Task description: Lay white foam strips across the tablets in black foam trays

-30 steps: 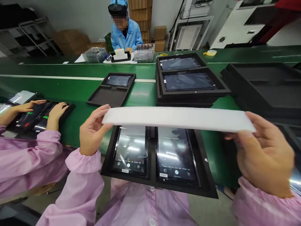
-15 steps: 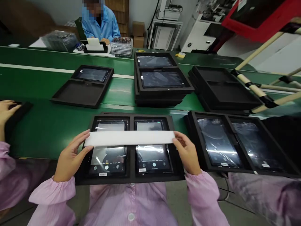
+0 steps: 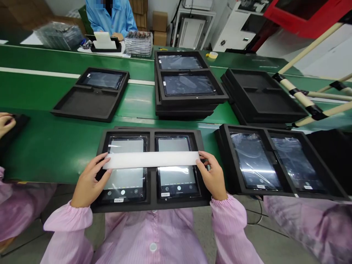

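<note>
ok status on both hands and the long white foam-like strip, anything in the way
Left hand, right hand each pinching an end of the strip. Strip over two black-framed tablets in black rectangular tray; contact unclear. Nothing seen blocking.

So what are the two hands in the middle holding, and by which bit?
A white foam strip, by its ends: the left hand pinches the left end, the right hand the right.
</note>
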A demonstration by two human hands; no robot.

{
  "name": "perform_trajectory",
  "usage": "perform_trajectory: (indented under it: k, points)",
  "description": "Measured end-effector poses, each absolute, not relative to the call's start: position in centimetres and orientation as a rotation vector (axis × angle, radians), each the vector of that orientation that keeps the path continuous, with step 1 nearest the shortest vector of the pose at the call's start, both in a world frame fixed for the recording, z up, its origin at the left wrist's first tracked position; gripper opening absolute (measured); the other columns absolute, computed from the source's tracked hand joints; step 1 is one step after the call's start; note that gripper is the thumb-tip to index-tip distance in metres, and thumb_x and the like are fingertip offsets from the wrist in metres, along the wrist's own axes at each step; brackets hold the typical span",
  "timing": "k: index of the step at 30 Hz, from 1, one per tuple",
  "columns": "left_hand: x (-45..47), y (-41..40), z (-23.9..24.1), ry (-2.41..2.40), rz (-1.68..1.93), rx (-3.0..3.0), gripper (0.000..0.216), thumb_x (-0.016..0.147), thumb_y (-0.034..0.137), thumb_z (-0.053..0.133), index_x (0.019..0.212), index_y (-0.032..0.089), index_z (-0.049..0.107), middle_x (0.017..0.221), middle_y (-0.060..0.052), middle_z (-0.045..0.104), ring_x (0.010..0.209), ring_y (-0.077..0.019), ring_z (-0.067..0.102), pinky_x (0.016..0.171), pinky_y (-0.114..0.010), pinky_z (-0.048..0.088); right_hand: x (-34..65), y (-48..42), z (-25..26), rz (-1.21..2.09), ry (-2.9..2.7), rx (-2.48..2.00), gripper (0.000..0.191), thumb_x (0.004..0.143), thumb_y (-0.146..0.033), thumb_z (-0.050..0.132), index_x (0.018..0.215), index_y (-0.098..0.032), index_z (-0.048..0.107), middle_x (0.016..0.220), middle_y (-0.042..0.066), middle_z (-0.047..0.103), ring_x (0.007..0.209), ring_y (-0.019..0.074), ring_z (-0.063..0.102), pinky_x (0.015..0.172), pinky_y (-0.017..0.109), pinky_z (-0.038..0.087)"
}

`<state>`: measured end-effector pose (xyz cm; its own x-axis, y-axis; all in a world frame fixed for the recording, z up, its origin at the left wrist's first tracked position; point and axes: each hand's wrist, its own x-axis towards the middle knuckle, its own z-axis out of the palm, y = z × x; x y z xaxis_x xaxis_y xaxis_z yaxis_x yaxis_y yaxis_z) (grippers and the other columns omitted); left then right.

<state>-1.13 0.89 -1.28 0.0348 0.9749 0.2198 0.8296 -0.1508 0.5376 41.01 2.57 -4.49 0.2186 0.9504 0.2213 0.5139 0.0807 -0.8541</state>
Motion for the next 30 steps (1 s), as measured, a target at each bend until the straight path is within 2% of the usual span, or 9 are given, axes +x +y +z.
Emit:
perform_trajectory:
  k: [4, 7, 9, 16, 19, 21, 24, 26, 30]
  points:
    - [-0.7, 0.8, -1.1, 1.875, 0.783, 2.015, 0.039, 0.096, 0.042, 0.058, 0.129, 0.025, 0.066, 0.148, -0.006, 0.058, 0.133, -0.0274, 0.056, 0.059, -0.024, 0.054, 41.0, 2.3, -4.6, 0.581, -1.428, -1.557, 0.03, 0.095, -0.037, 0.06, 0.119, -0.02, 0.068, 0.12, 0.01, 0.067, 0.101, 0.0234, 0.061, 0.079, 0.037, 0.049]
    - [-0.6, 0.7, -0.8, 1.877, 0.796, 1.956, 0.039, 0.095, 0.042, 0.059, 0.13, 0.026, 0.065, 0.148, -0.006, 0.057, 0.134, -0.0277, 0.056, 0.046, -0.02, 0.048, 40.9, 2.2, -4.5, 0.59, -1.43, -1.561, 0.029, 0.096, -0.037, 0.06, 0.119, -0.02, 0.068, 0.121, 0.01, 0.066, 0.102, 0.0236, 0.061, 0.079, 0.037, 0.049]
    - [-0.7, 0.6, -0.7, 1.877, 0.808, 1.927, 0.039, 0.095, 0.041, 0.059, 0.131, 0.027, 0.065, 0.149, -0.005, 0.057, 0.135, -0.0279, 0.055, 0.042, -0.019, 0.046, 40.9, 2.2, -4.4, 0.605, -1.42, -1.57, 0.03, 0.096, -0.037, 0.06, 0.119, -0.021, 0.068, 0.122, 0.01, 0.066, 0.103, 0.0239, 0.062, 0.079, 0.037, 0.049]
    - [-1.3, 0.5, -1.0, 1.872, 0.857, 1.886, 0.04, 0.096, 0.043, 0.057, 0.132, 0.029, 0.064, 0.15, -0.005, 0.056, 0.137, -0.0287, 0.054, 0.048, -0.018, 0.051, 40.8, 2.1, -4.8, 0.646, -1.36, -1.591, 0.032, 0.096, -0.042, 0.061, 0.121, -0.022, 0.068, 0.125, 0.011, 0.065, 0.103, 0.025, 0.062, 0.079, 0.038, 0.05]
    - [-1.8, 0.6, -1.4, 1.871, 0.875, 1.882, 0.04, 0.096, 0.045, 0.057, 0.132, 0.028, 0.064, 0.15, -0.006, 0.056, 0.138, -0.031, 0.053, 0.059, -0.023, 0.057, 40.7, 2.2, -5.0, 0.664, -1.334, -1.604, 0.035, 0.096, -0.045, 0.062, 0.121, -0.022, 0.068, 0.126, 0.011, 0.065, 0.103, 0.0255, 0.062, 0.077, 0.037, 0.051]
    - [-2.1, 0.6, -1.8, 1.873, 0.884, 1.89, 0.04, 0.096, 0.044, 0.057, 0.133, 0.028, 0.063, 0.15, -0.006, 0.055, 0.138, -0.0317, 0.053, 0.079, -0.031, 0.062, 40.6, 2.3, -5.1, 0.679, -1.322, -1.613, 0.036, 0.096, -0.047, 0.061, 0.121, -0.023, 0.068, 0.126, 0.011, 0.065, 0.102, 0.0256, 0.063, 0.075, 0.036, 0.052]
    - [-2.4, 0.7, -2.2, 1.855, 0.926, 1.917, 0.04, 0.097, 0.041, 0.057, 0.135, 0.028, 0.06, 0.15, -0.008, 0.055, 0.138, -0.0302, 0.052, 0.112, -0.047, 0.049, 40.7, 2.1, -4.9, 0.672, -1.305, -1.62, 0.041, 0.093, -0.052, 0.063, 0.121, -0.022, 0.069, 0.124, 0.012, 0.067, 0.099, 0.0255, 0.065, 0.077, 0.037, 0.053]
    - [-2.5, 0.3, -2.1, 1.842, 0.974, 1.911, 0.043, 0.098, 0.038, 0.056, 0.14, 0.027, 0.055, 0.151, -0.01, 0.053, 0.141, -0.0294, 0.05, 0.119, -0.05, 0.041, 41.0, 1.6, -4.7, 0.654, -1.292, -1.646, 0.047, 0.091, -0.056, 0.065, 0.123, -0.021, 0.068, 0.123, 0.012, 0.068, 0.097, 0.0262, 0.066, 0.081, 0.038, 0.053]
    - [-2.2, -2.2, -1.1, 1.975, 0.918, 1.901, 0.051, 0.099, 0.033, 0.055, 0.148, 0.026, 0.046, 0.151, -0.013, 0.052, 0.141, -0.0292, 0.05, 0.118, -0.052, 0.043, 41.7, -0.8, -4.7, 0.589, -1.309, -1.718, 0.054, 0.087, -0.06, 0.067, 0.126, -0.022, 0.068, 0.12, 0.011, 0.07, 0.093, 0.028, 0.07, 0.075, 0.037, 0.053]
